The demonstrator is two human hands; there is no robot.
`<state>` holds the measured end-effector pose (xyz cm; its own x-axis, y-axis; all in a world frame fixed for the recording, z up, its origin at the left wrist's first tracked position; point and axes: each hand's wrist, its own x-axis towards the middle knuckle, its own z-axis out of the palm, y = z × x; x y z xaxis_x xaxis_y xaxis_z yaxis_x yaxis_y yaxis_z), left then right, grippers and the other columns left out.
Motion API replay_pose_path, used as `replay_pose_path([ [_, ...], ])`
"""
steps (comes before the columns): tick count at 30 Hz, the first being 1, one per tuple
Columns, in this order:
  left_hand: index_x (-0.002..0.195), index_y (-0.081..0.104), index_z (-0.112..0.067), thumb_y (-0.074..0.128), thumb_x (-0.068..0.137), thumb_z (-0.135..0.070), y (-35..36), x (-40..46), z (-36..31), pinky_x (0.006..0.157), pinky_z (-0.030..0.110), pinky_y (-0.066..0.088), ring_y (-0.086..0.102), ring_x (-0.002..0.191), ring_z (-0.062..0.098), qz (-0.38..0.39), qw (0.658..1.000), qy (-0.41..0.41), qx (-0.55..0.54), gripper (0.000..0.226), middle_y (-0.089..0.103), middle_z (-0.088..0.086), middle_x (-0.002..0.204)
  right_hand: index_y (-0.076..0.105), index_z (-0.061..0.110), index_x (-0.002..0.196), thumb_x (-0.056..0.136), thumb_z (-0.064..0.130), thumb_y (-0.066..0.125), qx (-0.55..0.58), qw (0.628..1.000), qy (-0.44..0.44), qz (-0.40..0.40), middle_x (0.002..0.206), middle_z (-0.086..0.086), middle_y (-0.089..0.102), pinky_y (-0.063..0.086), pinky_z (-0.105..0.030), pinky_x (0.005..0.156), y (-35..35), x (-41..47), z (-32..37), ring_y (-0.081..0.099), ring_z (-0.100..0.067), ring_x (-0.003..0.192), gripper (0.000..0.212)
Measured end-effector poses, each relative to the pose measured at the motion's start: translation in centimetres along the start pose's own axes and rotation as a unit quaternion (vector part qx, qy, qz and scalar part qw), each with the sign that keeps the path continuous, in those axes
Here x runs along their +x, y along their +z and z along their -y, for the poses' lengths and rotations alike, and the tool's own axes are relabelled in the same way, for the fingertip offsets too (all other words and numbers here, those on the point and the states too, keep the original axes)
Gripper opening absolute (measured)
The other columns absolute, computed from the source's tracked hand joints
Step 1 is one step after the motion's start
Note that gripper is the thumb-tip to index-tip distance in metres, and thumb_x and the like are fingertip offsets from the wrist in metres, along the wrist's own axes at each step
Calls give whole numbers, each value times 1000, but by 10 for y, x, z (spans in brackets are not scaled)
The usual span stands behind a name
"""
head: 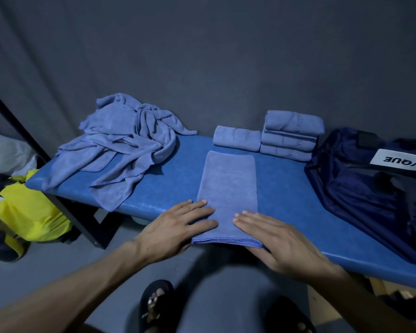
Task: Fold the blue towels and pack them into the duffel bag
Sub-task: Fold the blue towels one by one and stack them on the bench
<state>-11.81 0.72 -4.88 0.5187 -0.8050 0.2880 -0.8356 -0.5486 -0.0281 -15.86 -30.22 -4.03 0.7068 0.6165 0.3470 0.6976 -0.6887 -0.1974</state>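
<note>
A blue towel [227,188], folded into a long strip, lies on the blue table [281,188] with its near end at the front edge. My left hand [178,227] rests flat on the strip's near left corner. My right hand [276,236] lies flat on its near right corner. Both hands have straight fingers. A heap of unfolded blue towels [120,145] sits at the table's far left. Three folded towels [289,135] are stacked at the back right, with one more folded towel [237,138] beside them. The navy duffel bag [370,183] lies on the table's right end.
A dark curtain hangs behind the table. A yellow plastic bag [29,212] sits on the floor at the left beside a black metal frame [46,164]. My feet in dark sandals [156,306] stand below the table's front edge.
</note>
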Motion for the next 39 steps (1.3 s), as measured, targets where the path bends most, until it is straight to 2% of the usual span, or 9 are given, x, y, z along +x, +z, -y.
replay_pose_path([
  [4, 148, 52, -28, 34, 108, -30, -1, -9, 8, 118, 48, 38, 35, 151, 25, 0, 999, 10, -42, 44, 43, 2, 160, 69, 16, 132, 96, 37, 57, -9, 999, -8, -32, 140, 5, 63, 44, -24, 110, 7, -8, -4, 53, -9, 136, 43],
  [8, 152, 47, -30, 52, 105, -29, 0, -13, 11, 123, 46, 29, 23, 155, 18, 16, 994, -9, -111, 47, 34, -5, 165, 78, 17, 116, 97, 41, 60, 56, 994, 32, -85, 124, 12, 72, 54, -27, 99, 8, -11, -5, 62, -6, 125, 36],
  [16, 118, 74, -23, 64, 102, -30, -20, 0, 1, 109, 45, 48, 55, 134, 9, -36, 932, -127, -338, 20, 62, -12, 122, 78, 23, 93, 87, 57, 66, 258, 939, 206, -98, 97, 13, 75, 53, -32, 86, -12, 3, 6, 71, -7, 97, 36],
  [21, 116, 75, -27, 66, 101, -29, -24, 2, -1, 103, 48, 51, 61, 122, 17, -31, 927, -130, -349, 17, 59, -9, 115, 78, 22, 88, 86, 21, 81, 330, 920, 204, -61, 99, 10, 76, 53, -32, 91, -20, 5, 10, 71, -15, 101, 3],
  [24, 119, 74, -25, 65, 101, -29, -22, 2, 0, 113, 39, 45, 62, 121, 17, -36, 928, -123, -350, 21, 61, -7, 114, 80, 18, 91, 84, 10, 82, 379, 890, 250, -45, 101, 8, 78, 54, -30, 95, -24, 3, 11, 73, -11, 102, 11],
  [28, 110, 76, -24, 63, 100, -41, -17, -2, 1, 100, 39, 51, 59, 127, 9, -53, 928, -155, -334, 23, 71, -15, 112, 79, 17, 92, 90, 14, 76, 386, 881, 270, -50, 94, 2, 78, 56, -32, 90, -25, 4, 13, 74, -14, 94, 4],
  [31, 94, 74, -20, 59, 99, -49, -17, 0, 0, 91, 39, 51, 65, 109, 12, -55, 906, -215, -360, 32, 72, -10, 103, 74, 12, 88, 94, 20, 72, 370, 883, 281, -70, 83, -2, 74, 54, -37, 82, -21, 9, 15, 72, -14, 84, 10],
  [35, 70, 58, -18, 55, 96, -55, -17, 11, 0, 77, 36, 48, 57, 81, 16, -61, 884, -280, -369, 46, 61, -1, 71, 61, 13, 77, 97, 33, 67, 351, 865, 350, -73, 67, -16, 56, 35, -34, 64, -11, 21, 16, 44, -14, 62, 29],
  [39, 66, 51, -13, 57, 97, -51, -12, 18, 1, 72, 34, 43, 49, 75, 11, -67, 876, -322, -352, 49, 52, 0, 61, 60, 10, 75, 96, 38, 64, 319, 844, 430, -34, 58, -3, 52, 35, -33, 62, -14, 36, 10, 43, -10, 57, 36],
])
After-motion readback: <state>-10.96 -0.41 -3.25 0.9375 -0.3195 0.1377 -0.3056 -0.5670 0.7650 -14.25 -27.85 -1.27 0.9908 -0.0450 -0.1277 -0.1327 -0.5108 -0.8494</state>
